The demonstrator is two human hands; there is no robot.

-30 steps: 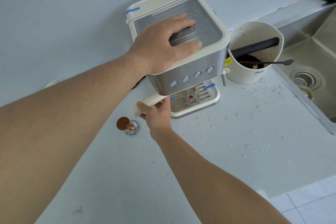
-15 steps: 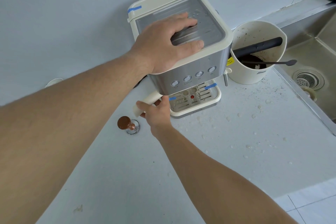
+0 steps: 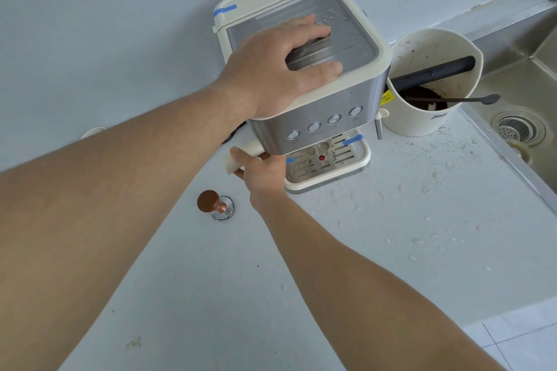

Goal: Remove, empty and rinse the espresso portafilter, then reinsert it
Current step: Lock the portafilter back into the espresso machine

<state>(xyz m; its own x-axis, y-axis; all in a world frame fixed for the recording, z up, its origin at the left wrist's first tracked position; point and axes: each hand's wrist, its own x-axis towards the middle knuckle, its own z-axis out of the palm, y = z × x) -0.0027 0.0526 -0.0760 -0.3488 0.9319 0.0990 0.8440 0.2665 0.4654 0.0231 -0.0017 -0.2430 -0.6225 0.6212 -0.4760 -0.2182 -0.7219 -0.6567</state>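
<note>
A cream and steel espresso machine [image 3: 340, 117] stands against the wall. My left hand [image 3: 277, 69] lies flat on its top with the fingers spread, pressing down. The portafilter's cream handle [image 3: 241, 153] sticks out to the left from under the machine's front; its basket end is hidden beneath the machine. My right hand [image 3: 262, 172] is closed around that handle, just left of the drip tray [image 3: 358, 166].
A wooden-knobbed tamper [image 3: 214, 203] stands on the white counter left of my right arm. A cream knock box [image 3: 428, 81] with a black bar, grounds and a spoon sits right of the machine. The steel sink [image 3: 518, 129] is at far right. Droplets and grounds speckle the counter.
My right hand has shifted slightly on the handle, which still points left. My left hand stays flat on the machine top.
</note>
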